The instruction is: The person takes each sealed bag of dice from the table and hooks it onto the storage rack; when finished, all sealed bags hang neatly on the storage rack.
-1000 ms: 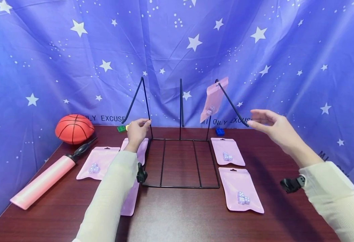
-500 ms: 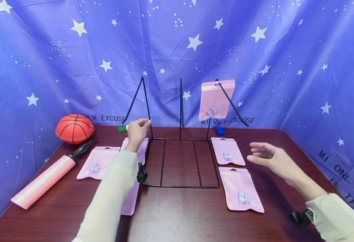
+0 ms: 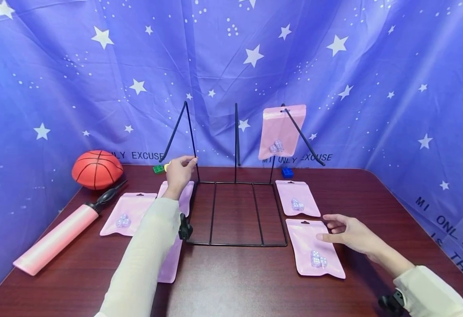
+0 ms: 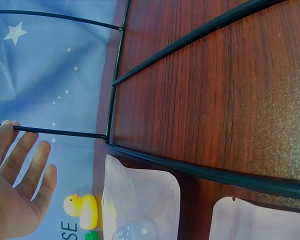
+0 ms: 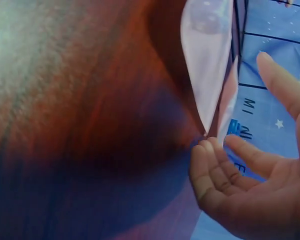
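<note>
My left hand (image 3: 180, 176) pinches the left upright of a black wire display rack (image 3: 236, 182) between thumb and fingertips; the left wrist view shows the rod there. From the rack's right hook hangs a pink zip bag (image 3: 284, 127) with dice inside. Over the near right pink bag (image 3: 304, 242), which lies flat with dice in it, hovers my right hand (image 3: 352, 235), thumb and fingers apart and holding nothing. Another pink bag (image 3: 295, 191) lies behind that one. Left of the rack are more pink bags (image 3: 130, 204), partly hidden by my left arm.
A red basketball-patterned ball (image 3: 97, 169) and a pink hand pump (image 3: 59, 240) lie at the left. A green block (image 3: 158, 169), a yellow duck (image 4: 83, 210) and a blue block (image 3: 288, 172) sit by the starry backdrop (image 3: 211, 53). The rack's other hooks jut forward.
My right hand has moved down from beside the right hook's tip to the near right bag. The hanging bag has swung round to face forward. The left hand has stayed put.
</note>
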{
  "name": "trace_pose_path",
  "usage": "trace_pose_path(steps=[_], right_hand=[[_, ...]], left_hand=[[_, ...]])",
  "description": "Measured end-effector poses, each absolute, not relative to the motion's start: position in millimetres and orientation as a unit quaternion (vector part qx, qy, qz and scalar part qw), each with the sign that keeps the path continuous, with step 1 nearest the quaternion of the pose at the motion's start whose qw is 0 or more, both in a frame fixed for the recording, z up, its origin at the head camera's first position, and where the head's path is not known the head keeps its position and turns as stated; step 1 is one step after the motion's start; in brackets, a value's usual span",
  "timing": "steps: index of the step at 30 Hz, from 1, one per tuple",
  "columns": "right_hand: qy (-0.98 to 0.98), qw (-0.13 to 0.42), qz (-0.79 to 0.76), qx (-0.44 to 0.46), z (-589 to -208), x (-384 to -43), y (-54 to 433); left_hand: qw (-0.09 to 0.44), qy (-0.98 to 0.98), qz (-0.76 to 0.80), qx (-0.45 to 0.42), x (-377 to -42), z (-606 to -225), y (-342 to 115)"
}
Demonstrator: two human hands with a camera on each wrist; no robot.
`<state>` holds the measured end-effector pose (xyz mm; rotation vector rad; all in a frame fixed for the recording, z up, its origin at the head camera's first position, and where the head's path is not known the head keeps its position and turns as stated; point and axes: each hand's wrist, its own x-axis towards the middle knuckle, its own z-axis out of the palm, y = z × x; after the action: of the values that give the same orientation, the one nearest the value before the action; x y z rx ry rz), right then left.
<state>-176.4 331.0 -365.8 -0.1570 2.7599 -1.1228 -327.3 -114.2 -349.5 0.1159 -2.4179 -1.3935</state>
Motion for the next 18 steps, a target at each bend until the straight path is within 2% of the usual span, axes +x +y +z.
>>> trace_pose_path(steps=[6,18], right_hand=[[0.941,0.097,-0.324,-0.027,-370,-178,325],[0.949,0.077,-0.306,0.018,-375,-179,314]], left_hand=[[0.174,-0.853,-0.491,0.040,-326,-350,-114],[0.171,-0.852,-0.493,0.050,-327,-351,-113]])
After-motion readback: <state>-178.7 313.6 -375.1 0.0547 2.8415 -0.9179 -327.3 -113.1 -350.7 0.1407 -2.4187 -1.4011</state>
